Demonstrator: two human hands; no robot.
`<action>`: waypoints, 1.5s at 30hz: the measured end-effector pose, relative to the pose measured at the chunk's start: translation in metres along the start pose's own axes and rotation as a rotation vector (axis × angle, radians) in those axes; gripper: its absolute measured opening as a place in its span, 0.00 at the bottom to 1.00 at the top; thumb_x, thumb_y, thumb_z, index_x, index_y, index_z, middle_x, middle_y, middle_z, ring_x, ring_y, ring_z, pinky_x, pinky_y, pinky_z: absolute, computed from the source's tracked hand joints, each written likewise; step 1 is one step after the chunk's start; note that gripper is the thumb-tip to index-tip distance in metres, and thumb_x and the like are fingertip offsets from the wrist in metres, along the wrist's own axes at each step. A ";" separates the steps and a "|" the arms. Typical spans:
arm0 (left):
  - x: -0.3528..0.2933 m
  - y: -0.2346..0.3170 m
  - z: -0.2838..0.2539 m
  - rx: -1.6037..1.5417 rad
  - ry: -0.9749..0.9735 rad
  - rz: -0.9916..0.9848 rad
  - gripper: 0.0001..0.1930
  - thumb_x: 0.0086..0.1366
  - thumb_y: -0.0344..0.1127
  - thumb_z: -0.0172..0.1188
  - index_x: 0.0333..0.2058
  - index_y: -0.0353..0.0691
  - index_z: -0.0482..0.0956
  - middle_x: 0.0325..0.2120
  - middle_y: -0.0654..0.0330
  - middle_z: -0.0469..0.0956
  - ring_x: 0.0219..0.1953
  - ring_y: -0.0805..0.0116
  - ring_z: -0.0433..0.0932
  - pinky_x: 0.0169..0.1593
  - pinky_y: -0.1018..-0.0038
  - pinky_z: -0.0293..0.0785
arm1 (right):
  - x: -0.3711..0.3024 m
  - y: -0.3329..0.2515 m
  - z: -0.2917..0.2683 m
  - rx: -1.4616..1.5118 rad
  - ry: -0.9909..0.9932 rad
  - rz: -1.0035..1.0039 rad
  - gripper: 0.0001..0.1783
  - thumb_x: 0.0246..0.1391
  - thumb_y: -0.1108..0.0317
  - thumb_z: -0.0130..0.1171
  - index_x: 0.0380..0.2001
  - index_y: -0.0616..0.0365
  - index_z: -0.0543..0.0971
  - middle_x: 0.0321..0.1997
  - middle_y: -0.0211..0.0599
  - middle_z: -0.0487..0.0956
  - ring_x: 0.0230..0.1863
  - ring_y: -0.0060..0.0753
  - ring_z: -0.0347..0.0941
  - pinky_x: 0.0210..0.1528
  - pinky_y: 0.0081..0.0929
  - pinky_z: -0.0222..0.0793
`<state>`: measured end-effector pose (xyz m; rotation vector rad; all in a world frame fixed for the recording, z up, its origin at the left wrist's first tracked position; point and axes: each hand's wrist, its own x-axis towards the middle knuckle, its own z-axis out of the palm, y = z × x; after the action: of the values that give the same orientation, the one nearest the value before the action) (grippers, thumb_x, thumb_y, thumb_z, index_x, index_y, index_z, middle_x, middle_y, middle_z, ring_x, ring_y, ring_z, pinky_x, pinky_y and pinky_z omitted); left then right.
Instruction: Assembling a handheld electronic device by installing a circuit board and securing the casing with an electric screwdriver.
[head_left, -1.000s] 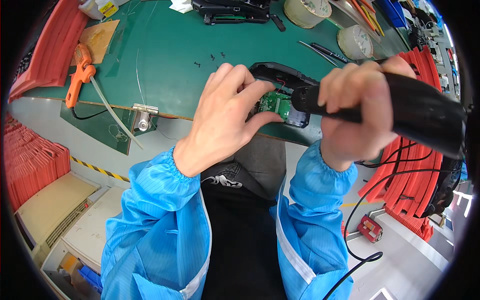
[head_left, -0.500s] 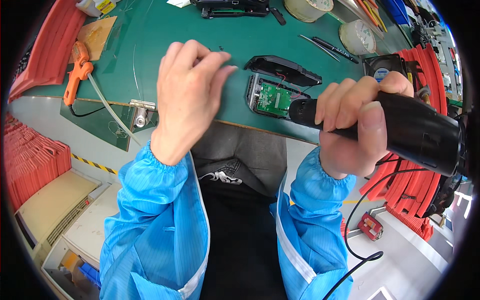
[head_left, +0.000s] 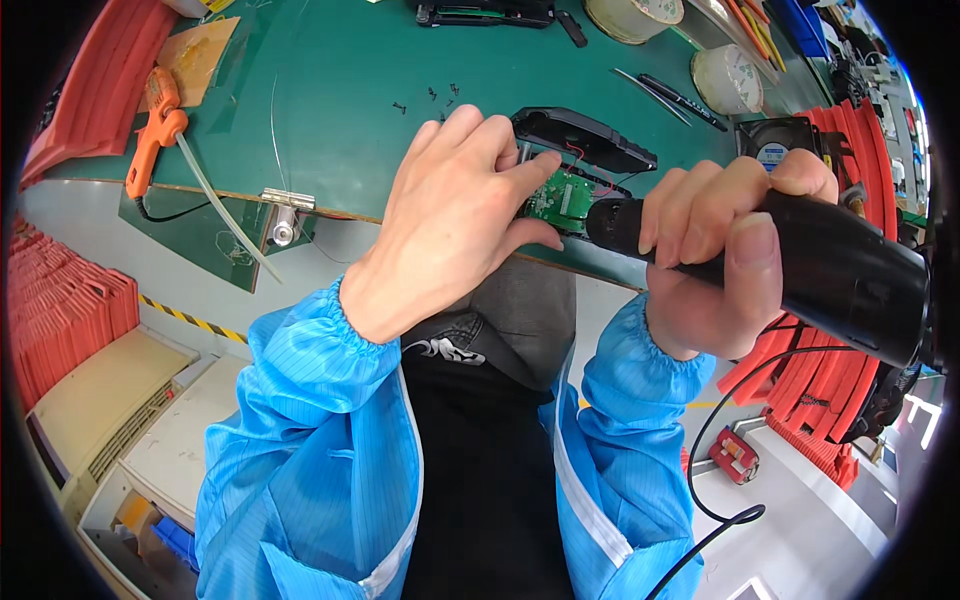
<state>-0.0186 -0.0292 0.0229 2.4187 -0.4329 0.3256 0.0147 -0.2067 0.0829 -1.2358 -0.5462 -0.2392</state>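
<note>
My right hand (head_left: 715, 245) is wrapped round a black corded electric screwdriver (head_left: 840, 270). The tool lies slantwise, and its narrow front end is over the right side of a green circuit board (head_left: 562, 200). That board sits in the lower half of an opened electronic device; thin red wires run to its black cover (head_left: 585, 138), tilted up behind. My left hand (head_left: 450, 195) grips the left end of the device housing between thumb and forefinger, hiding much of that end. The screwdriver's tip and whatever it touches are hidden. Several small dark screws (head_left: 433, 94) lie beyond my left hand.
An orange glue gun (head_left: 155, 130) with a glue stick lies at the left, near a metal clip (head_left: 286, 215) on the table edge. Tape rolls (head_left: 727, 80), a black pen (head_left: 680, 102), tweezers (head_left: 650, 95) and a small fan (head_left: 775, 140) stand or lie at the right.
My left hand has moved right from the bare table onto the device, uncovering the screws. The device and screwdriver have shifted slightly right in the picture.
</note>
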 end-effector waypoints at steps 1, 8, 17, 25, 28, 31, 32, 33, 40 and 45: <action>0.001 0.000 0.000 -0.003 -0.001 0.002 0.33 0.43 0.44 0.81 0.52 0.41 0.88 0.31 0.62 0.67 0.38 0.61 0.68 0.42 0.64 0.67 | 0.000 0.000 0.001 -0.007 -0.002 -0.003 0.21 0.63 0.65 0.57 0.57 0.58 0.67 0.21 0.33 0.69 0.17 0.27 0.63 0.22 0.31 0.65; -0.001 0.000 0.002 0.001 0.002 0.000 0.33 0.44 0.43 0.81 0.52 0.41 0.88 0.31 0.62 0.67 0.38 0.61 0.68 0.42 0.63 0.67 | -0.004 0.003 0.011 -0.180 0.110 0.001 0.16 0.63 0.71 0.56 0.52 0.58 0.66 0.20 0.32 0.68 0.16 0.26 0.62 0.21 0.29 0.65; 0.000 0.000 0.001 -0.020 0.007 -0.006 0.33 0.43 0.41 0.82 0.52 0.41 0.88 0.31 0.62 0.69 0.38 0.60 0.70 0.43 0.63 0.69 | -0.001 -0.004 0.018 -0.276 0.128 -0.009 0.15 0.63 0.74 0.56 0.50 0.59 0.65 0.20 0.32 0.67 0.16 0.25 0.62 0.21 0.29 0.65; -0.004 0.012 0.010 -0.275 0.119 0.024 0.22 0.46 0.31 0.81 0.44 0.39 0.88 0.32 0.60 0.73 0.38 0.58 0.71 0.40 0.63 0.70 | 0.002 -0.007 0.014 -0.058 0.079 -0.083 0.17 0.66 0.68 0.53 0.55 0.60 0.67 0.21 0.32 0.68 0.17 0.25 0.62 0.22 0.30 0.65; -0.005 0.009 0.010 -0.195 0.166 0.053 0.18 0.47 0.29 0.79 0.39 0.38 0.88 0.30 0.60 0.74 0.36 0.57 0.72 0.39 0.63 0.70 | 0.007 -0.014 0.005 0.072 -0.042 -0.094 0.18 0.66 0.66 0.52 0.57 0.59 0.68 0.22 0.32 0.68 0.18 0.25 0.62 0.23 0.30 0.64; -0.001 0.000 0.004 -0.100 0.215 0.064 0.14 0.49 0.27 0.78 0.36 0.37 0.88 0.29 0.60 0.74 0.35 0.56 0.72 0.39 0.64 0.71 | 0.014 -0.018 -0.007 0.059 -0.083 -0.094 0.19 0.66 0.66 0.52 0.57 0.59 0.69 0.21 0.32 0.67 0.19 0.26 0.61 0.24 0.31 0.63; -0.002 -0.007 -0.003 -0.029 0.253 0.043 0.13 0.49 0.27 0.78 0.35 0.37 0.88 0.29 0.60 0.74 0.35 0.56 0.72 0.38 0.64 0.71 | 0.016 -0.013 -0.011 0.014 -0.045 -0.109 0.18 0.66 0.67 0.53 0.57 0.59 0.70 0.22 0.32 0.67 0.18 0.26 0.61 0.24 0.31 0.63; -0.003 -0.015 -0.007 0.043 0.291 0.024 0.11 0.50 0.26 0.77 0.35 0.37 0.88 0.28 0.61 0.74 0.35 0.57 0.72 0.38 0.64 0.71 | 0.019 -0.007 -0.015 -0.031 -0.007 -0.123 0.18 0.66 0.67 0.53 0.57 0.59 0.70 0.22 0.32 0.67 0.18 0.27 0.60 0.24 0.31 0.63; -0.003 -0.032 -0.016 0.136 0.275 -0.048 0.12 0.54 0.32 0.76 0.38 0.41 0.88 0.29 0.61 0.75 0.37 0.57 0.74 0.42 0.62 0.70 | 0.021 0.009 -0.018 -0.062 0.091 -0.121 0.18 0.64 0.70 0.55 0.54 0.63 0.70 0.22 0.35 0.68 0.17 0.29 0.62 0.22 0.33 0.64; -0.001 0.000 -0.009 -0.019 0.110 0.006 0.22 0.51 0.37 0.79 0.47 0.40 0.90 0.28 0.61 0.73 0.36 0.60 0.70 0.41 0.63 0.69 | 0.021 0.011 -0.016 -0.068 0.112 -0.093 0.17 0.63 0.71 0.56 0.54 0.64 0.70 0.21 0.36 0.68 0.17 0.29 0.62 0.22 0.34 0.65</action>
<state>-0.0206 -0.0237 0.0295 2.3676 -0.3927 0.4525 0.0421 -0.2157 0.0812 -1.2560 -0.5021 -0.4059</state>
